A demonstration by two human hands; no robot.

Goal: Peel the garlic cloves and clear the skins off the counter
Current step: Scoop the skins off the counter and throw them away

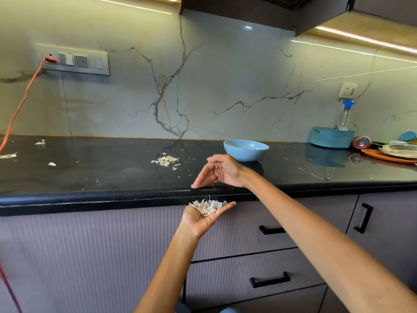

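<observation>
Below the counter edge (pixel 112 197), left hand (pixel 203 219) cups garlic skins (pixel 207 205); bowl (pixel 246 150) behind.

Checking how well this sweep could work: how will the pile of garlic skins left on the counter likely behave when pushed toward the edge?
The pile of garlic skins looks thin, flaky and loose, so it is probably very light and would scatter rather than slide as one. Small flecks already dot the counter, so bits may stay behind. The skins cupped in the left hand sit curled and crumpled, suggesting they are brittle.
</observation>
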